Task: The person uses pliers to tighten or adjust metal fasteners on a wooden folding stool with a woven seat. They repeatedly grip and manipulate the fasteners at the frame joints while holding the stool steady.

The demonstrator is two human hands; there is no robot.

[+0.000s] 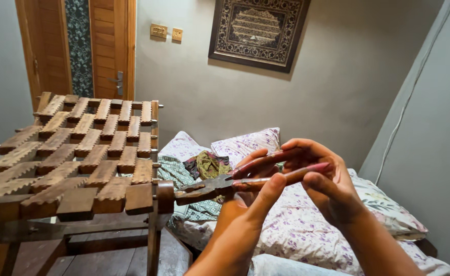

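Wooden folding stand point(82, 153) with notched slats fills the left side, top tilted toward the camera. Pliers point(245, 179) with reddish handles are held by both hands, nose pointing left, tip touching a corner of the stand frame, at the metal rod end or pin point(159, 185) on its right edge. Right hand point(327, 179) wraps both handles, fingers curled over, squeezing them nearly together. Left hand point(255, 189) steadies from below, thumb pressed on the lower handle near the pivot, fingers behind the upper one. So both grips are pressed onto the pliers, none spread.

Progress, as a judgement: pliers nose looks clamped on the fitting, work is mid-way; the pin is still seated in the frame, nothing pulled out or lying loose. Whether it is being tightened or drawn out, cannot tell.

Behind, far right: bed point(337, 225) with floral sheet, pillow point(245, 143), crumpled cloth point(207, 164). Door point(102, 46) far left, framed picture point(258, 30) on the wall.
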